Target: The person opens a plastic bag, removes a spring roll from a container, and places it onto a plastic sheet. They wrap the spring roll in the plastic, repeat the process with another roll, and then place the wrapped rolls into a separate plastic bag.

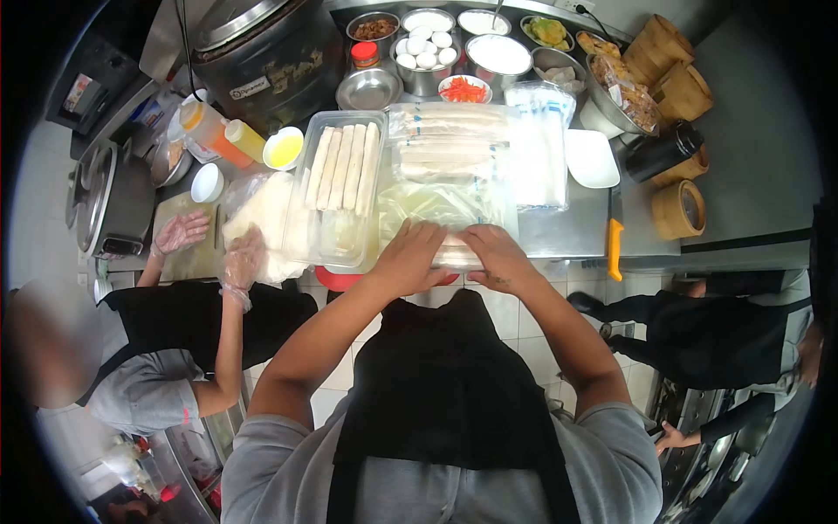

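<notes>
My left hand (412, 257) and my right hand (499, 257) are side by side at the front edge of the counter. Their fingers curl over a plastic-wrapped pack of dough sticks (457, 252), thumbs on the near side. Part of the pack is hidden under my palms. Just beyond it lies clear plastic wrapping (445, 203), with more bagged dough sticks (449, 144) stacked farther back. Left of my hands stands a clear plastic tub (340, 249) holding several pale dough sticks (345, 166) in a row.
A co-worker's gloved hands (243, 262) work at the left near a cutting board (188, 236). Folded plastic bags (537, 166), a white dish (594, 159) and an orange-handled knife (615, 249) lie right. Bowls, eggs (425, 48) and a large cooker (266, 70) line the back.
</notes>
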